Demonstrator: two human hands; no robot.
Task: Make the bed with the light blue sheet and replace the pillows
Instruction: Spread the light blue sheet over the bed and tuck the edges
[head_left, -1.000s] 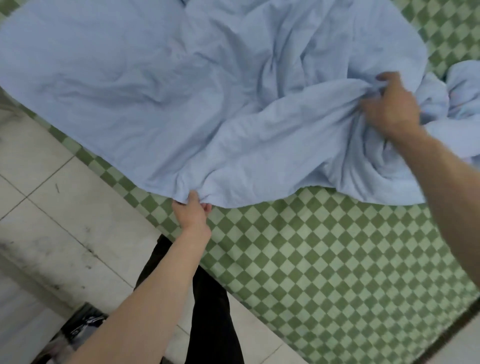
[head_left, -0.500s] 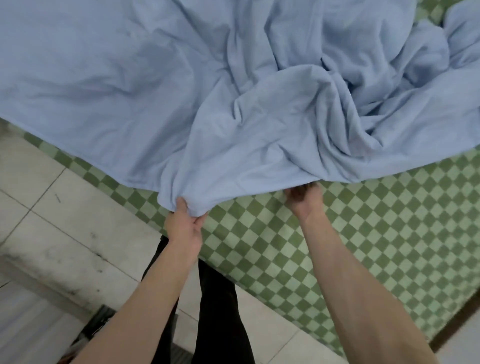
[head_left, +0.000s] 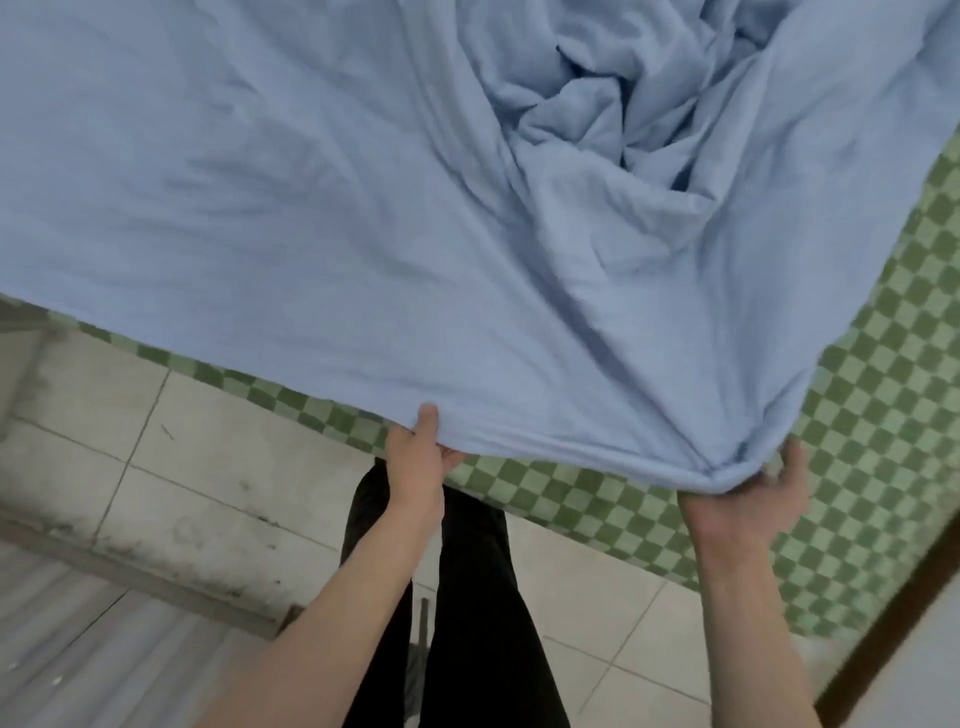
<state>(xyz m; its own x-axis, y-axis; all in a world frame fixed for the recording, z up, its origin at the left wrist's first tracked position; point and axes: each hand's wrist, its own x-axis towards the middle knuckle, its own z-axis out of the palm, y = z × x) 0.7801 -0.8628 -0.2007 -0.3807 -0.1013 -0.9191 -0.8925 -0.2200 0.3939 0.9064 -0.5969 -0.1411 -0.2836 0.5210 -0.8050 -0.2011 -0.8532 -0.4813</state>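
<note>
The light blue sheet (head_left: 363, 223) is spread over most of the bed, smooth on the left and bunched into folds at the upper right. Under it shows the green checked mattress cover (head_left: 883, 395). My left hand (head_left: 418, 462) pinches the sheet's near edge, thumb on top. My right hand (head_left: 748, 499) grips a gathered corner of the same edge further right, and the cloth is pulled taut between them. No pillows are in view.
Pale floor tiles (head_left: 182, 457) lie to the left of the bed edge, with a raised grey step (head_left: 104, 566) beyond. My black trousers (head_left: 467, 597) stand against the bed. A dark wooden strip (head_left: 893, 634) runs at the lower right.
My right hand left the bunched folds, came down to the near edge and took hold, then moved right. The sheet has been drawn toward me and now covers more of the checked mattress.
</note>
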